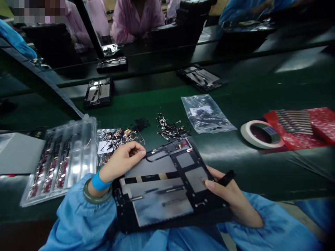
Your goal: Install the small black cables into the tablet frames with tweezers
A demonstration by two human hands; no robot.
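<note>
An opened tablet point(157, 202) with bare inner parts lies tilted in front of me, above my lap. My right hand point(230, 195) grips its right edge, thumb on top, with a dark pen-like tool point(227, 178) sticking out between the fingers. At the upper left edge my left hand point(128, 158) is closed in a pinch, its fingertips beside a thin black cable point(157, 157). Whatever sits between those fingertips is hidden. Just beyond the tablet lie a pile of small black-and-gold parts point(128, 136) and a heap of small black-and-silver parts point(169, 129).
At left stand a clear plastic tray point(75, 170) of parts and a grey box point(19, 153). Rightward are a plastic bag point(206, 115), a tape roll point(247, 137) and red bubble wrap point(319, 122). Open tablets point(98, 92) sit farther back; co-workers point(138, 17) sit opposite.
</note>
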